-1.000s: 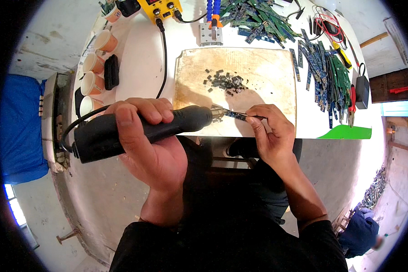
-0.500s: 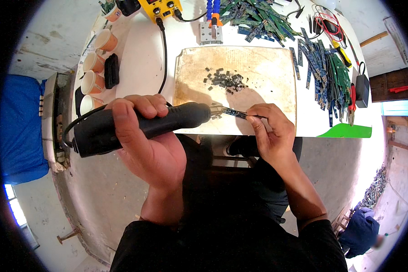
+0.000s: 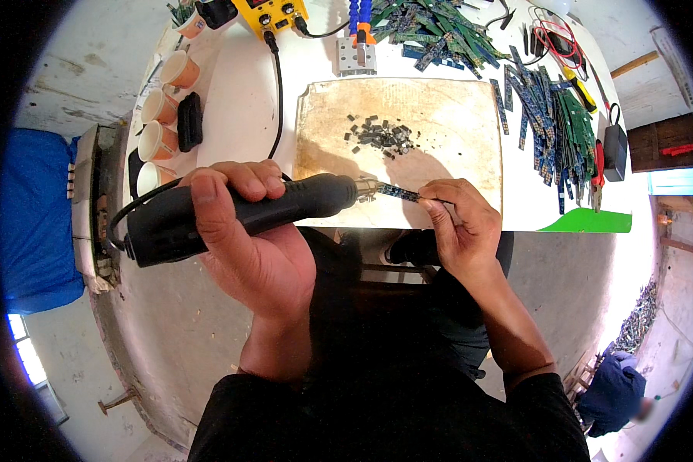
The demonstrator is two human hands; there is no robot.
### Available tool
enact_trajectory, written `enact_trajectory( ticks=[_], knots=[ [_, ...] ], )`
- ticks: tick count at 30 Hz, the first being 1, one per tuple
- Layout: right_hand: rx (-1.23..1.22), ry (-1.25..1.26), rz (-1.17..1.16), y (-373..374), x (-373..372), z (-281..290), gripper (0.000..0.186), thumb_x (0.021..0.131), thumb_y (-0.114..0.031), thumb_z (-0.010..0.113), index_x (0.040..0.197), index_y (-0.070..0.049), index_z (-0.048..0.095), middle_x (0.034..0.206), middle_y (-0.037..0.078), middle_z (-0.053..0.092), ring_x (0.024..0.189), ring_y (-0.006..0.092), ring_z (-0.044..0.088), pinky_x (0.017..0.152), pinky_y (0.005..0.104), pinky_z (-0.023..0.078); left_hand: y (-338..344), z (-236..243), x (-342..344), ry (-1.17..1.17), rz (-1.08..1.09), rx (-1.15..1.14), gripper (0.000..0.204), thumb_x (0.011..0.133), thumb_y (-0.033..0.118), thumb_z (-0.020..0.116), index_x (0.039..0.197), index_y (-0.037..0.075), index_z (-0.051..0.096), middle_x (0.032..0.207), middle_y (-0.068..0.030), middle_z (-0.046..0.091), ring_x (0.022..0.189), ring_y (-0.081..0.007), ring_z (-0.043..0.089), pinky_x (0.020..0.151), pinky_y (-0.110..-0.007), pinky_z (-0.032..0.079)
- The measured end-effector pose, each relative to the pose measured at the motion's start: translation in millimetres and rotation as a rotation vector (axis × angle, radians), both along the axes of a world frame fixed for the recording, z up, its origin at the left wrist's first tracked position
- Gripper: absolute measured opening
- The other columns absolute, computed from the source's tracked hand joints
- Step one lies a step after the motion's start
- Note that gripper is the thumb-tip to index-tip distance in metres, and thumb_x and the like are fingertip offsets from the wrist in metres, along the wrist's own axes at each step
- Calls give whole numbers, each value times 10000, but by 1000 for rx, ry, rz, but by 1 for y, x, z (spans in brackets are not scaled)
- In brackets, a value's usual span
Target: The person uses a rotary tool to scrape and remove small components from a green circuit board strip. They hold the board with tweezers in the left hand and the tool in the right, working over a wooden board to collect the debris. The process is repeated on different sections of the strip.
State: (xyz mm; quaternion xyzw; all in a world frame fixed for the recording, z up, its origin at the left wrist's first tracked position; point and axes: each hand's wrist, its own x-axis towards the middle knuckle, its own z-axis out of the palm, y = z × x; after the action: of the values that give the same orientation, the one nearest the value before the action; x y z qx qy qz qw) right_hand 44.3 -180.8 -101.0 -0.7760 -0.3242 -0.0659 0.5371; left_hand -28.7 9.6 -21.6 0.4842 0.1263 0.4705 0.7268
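My left hand (image 3: 258, 254) is wrapped round the thick black handle of a hot-air gun (image 3: 246, 219). Its metal nozzle (image 3: 367, 189) points right, at the near end of a narrow circuit board strip (image 3: 398, 192). My right hand (image 3: 462, 223) is closed in a pinch at the strip's other end; whether a thin tool is also between the fingers is hard to make out. Beyond both hands, a heap of small black chips (image 3: 381, 136) lies on a stained, pale board (image 3: 462, 108).
Loose circuit board strips (image 3: 439, 31) are heaped at the back, with more strips (image 3: 550, 127) on the right beside red-handled pliers (image 3: 599, 177). Paper cups (image 3: 158, 141) line the left edge. A yellow control unit (image 3: 273, 14) and a metal block (image 3: 356, 58) stand behind.
The circuit board strip has shifted very slightly at the nozzle, and the dark thin line along its top no longer shows. Both hands keep nearly the same place and grip.
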Motion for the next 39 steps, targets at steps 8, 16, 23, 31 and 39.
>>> enact_trajectory(
  ticks=[8, 16, 23, 31, 39],
  knots=[
    [-8, 33, -2, -2, 0, -1, 126, 840, 61, 697, 952, 10, 673, 926, 152, 692, 834, 286, 676, 729, 317, 534, -1, 1, 1, 10, 2, 21, 255, 1001, 338, 588, 887, 130, 497, 758, 1, 472, 724, -139, 445, 823, -367, 390],
    [17, 22, -2, -1, 0, 0, 114, 850, 48, 700, 952, 8, 671, 920, 151, 691, 828, 273, 676, 727, 311, 531, 0, -2, 0, 0, -30, 39, 254, 1006, 338, 580, 887, 129, 499, 757, 7, 468, 719, -135, 442, 821, -371, 392],
    [22, 15, -1, -3, 0, -2, 113, 855, 46, 700, 957, 8, 670, 920, 149, 690, 818, 265, 673, 721, 308, 530, -1, -2, 0, -11, -41, 34, 249, 1006, 331, 582, 888, 129, 496, 756, 7, 467, 720, -134, 441, 823, -367, 388],
    [32, 54, 8, -3, -1, -1, 119, 861, 53, 692, 970, 10, 670, 919, 149, 688, 807, 248, 672, 704, 297, 529, 0, -3, 0, -6, -38, 38, 250, 1007, 327, 581, 883, 130, 490, 751, 6, 463, 716, -135, 439, 813, -363, 388],
    [40, 31, 4, -4, 0, -3, 115, 853, 50, 697, 958, 10, 671, 919, 152, 688, 815, 258, 674, 719, 307, 532, -1, -3, 1, 2, -26, 44, 251, 1009, 327, 576, 883, 128, 490, 749, 5, 462, 712, -136, 433, 814, -365, 393]
  ],
)
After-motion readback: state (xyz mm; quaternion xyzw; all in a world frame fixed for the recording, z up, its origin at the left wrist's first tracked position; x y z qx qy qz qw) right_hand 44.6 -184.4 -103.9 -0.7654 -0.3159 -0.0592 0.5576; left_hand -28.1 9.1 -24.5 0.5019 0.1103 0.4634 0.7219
